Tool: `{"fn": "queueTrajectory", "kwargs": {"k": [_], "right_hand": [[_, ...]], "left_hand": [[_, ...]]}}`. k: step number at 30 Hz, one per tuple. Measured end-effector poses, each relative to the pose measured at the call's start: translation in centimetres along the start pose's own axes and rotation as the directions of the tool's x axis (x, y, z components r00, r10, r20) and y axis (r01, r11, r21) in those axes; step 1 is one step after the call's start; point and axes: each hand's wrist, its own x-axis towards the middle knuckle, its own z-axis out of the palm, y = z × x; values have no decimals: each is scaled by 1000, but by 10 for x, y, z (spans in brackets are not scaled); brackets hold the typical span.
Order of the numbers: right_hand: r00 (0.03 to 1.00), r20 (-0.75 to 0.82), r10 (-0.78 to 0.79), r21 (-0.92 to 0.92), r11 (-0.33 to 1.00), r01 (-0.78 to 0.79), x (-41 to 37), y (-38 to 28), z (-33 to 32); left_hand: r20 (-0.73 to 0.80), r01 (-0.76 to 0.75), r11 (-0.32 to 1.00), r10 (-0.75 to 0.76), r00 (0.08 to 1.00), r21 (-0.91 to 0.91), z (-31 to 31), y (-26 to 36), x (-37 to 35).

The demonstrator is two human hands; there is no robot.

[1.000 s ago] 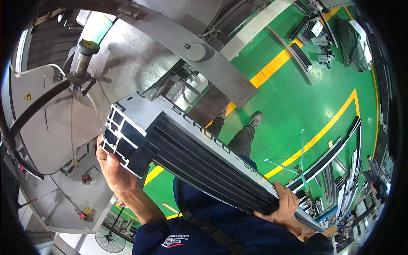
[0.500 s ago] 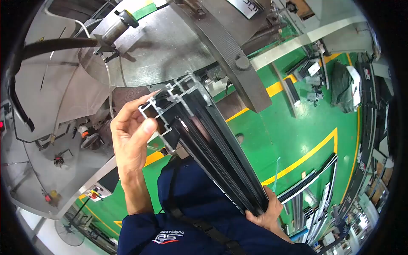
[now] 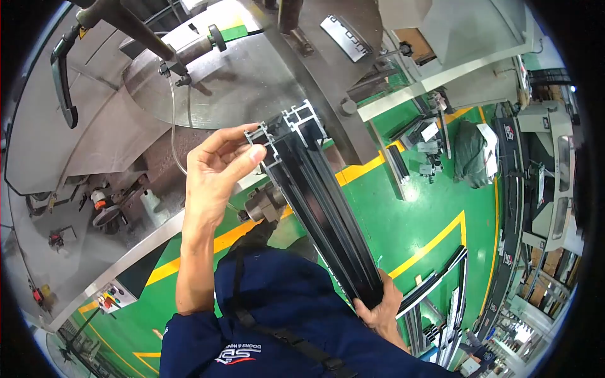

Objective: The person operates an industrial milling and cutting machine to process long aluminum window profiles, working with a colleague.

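Note:
A long black aluminium profile (image 3: 322, 214) slants across the view in front of my body, its upper end by the machine table. Its cut end shows bare silver edges in two outlines, with a dark gap between them. My left hand (image 3: 217, 165) pinches the near-left corner of that upper end, the thumb on its face and the fingers behind. At the lower end, my right hand (image 3: 382, 307) is wrapped around the profile. The fingers under it are partly hidden.
Behind the profile is a machine with a round metal plate (image 3: 208, 94), a dark grey beam (image 3: 328, 104) and a black lever handle (image 3: 63, 94). A control box (image 3: 116, 297) sits at lower left. More profiles (image 3: 435, 296) lie at right above the green floor (image 3: 416, 220).
The view has shifted, and the profile stands more steeply, its cut end seen less face-on. My left hand has moved right and up in view with that end. Both hands keep their hold.

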Motion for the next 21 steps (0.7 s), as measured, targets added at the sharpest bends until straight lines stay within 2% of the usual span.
{"fn": "queueTrajectory", "kwargs": {"k": [2,3,13,16,20,21], "right_hand": [[999,12,38,37,999,-38,2,4,4],[1000,-27,2,32,1000,-1,6,-3,1],[999,-46,28,25,999,-27,-1,-1,2],[996,-16,91,77,993,-89,0,-10,-3],[1000,-30,-4,34,999,5,-2,-3,-3],[1000,-8,26,33,999,-26,-3,-4,-4]], "left_hand": [[-11,-4,1000,5,1000,19,-1,1,4],[-3,-13,1000,13,1000,12,-2,-1,5],[28,-38,999,38,999,-3,-7,-8,8],[13,-30,999,29,999,29,-4,-4,6],[15,-57,998,57,998,25,-5,-6,6],[24,-62,997,61,998,38,-5,-6,6]]}}
